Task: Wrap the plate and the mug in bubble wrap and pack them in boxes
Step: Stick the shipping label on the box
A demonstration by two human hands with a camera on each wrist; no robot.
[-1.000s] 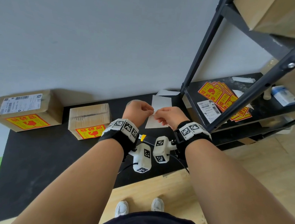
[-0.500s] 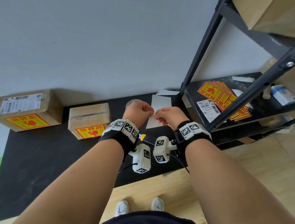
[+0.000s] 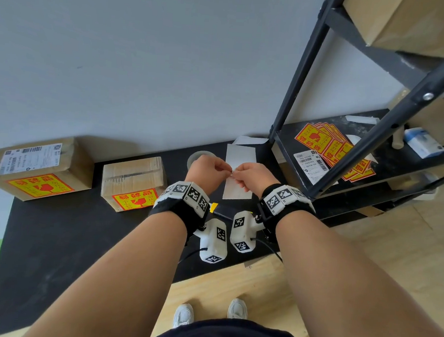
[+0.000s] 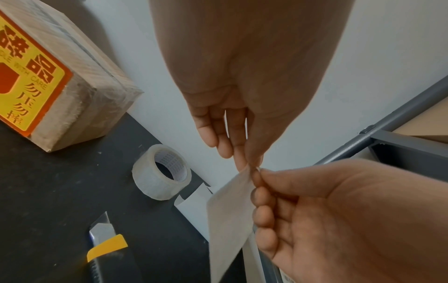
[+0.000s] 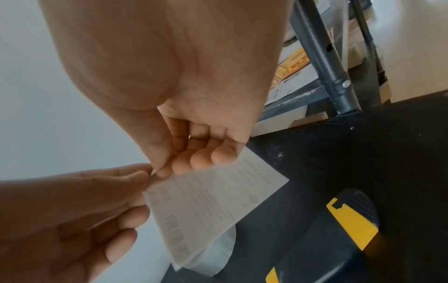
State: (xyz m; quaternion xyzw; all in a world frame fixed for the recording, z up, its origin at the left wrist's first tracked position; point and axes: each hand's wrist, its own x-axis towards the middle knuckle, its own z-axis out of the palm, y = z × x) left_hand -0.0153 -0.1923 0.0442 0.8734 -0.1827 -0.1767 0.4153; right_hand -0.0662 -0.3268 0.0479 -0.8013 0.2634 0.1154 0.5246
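The label's (image 5: 213,206) print is too faint to read; the utility knife (image 4: 106,250) runs off the frame's 6 o'clock edge.

Black table (image 3: 59,235). Brown boxes (image 3: 40,164) — yellow stickers, red print and border. White label (image 5: 213,208), faint grey print. Clear tape (image 4: 161,172), white core with dark lettering. Knife (image 4: 106,247) in black and yellow — silver blade. Black shelf (image 3: 305,76); yellow-and-red stickers (image 3: 334,148) fanned on it. White wristbands (image 3: 184,194), black-and-white square codes. Pale grey wall, light wood floor.
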